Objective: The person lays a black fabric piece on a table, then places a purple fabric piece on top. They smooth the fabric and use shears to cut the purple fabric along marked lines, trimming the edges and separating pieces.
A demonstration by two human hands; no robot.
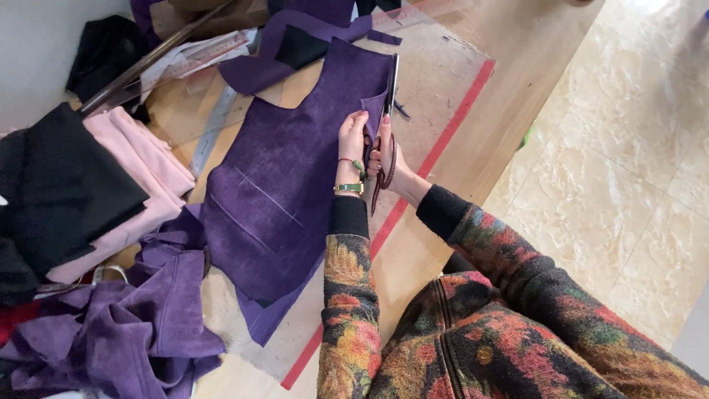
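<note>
Nearest the camera is the person's flowered knit jacket (473,340), its sleeves reaching up over the edge of the tabletop (509,81), a pale wooden surface under a clear sheet bordered by a red stripe (450,125). To the right lies a floor of glossy cream marble tiles (635,185).

The left hand (351,140) pinches the right edge of a cut panel of purple corduroy (295,170), fingers clamped on the cloth; a green bracelet sits on that wrist. Just beside it, the right hand (388,159) has its grip closed through the handles of long scissors (390,96), whose blades point away along the fabric's edge.

The panel lies flat at the middle of the tabletop, chalk lines on it. Left of it sit folded pink cloth (140,177) and black cloth (59,185); purple scraps (118,332) pile at the near left corner. Metal rulers (214,129) lie at the far left.
</note>
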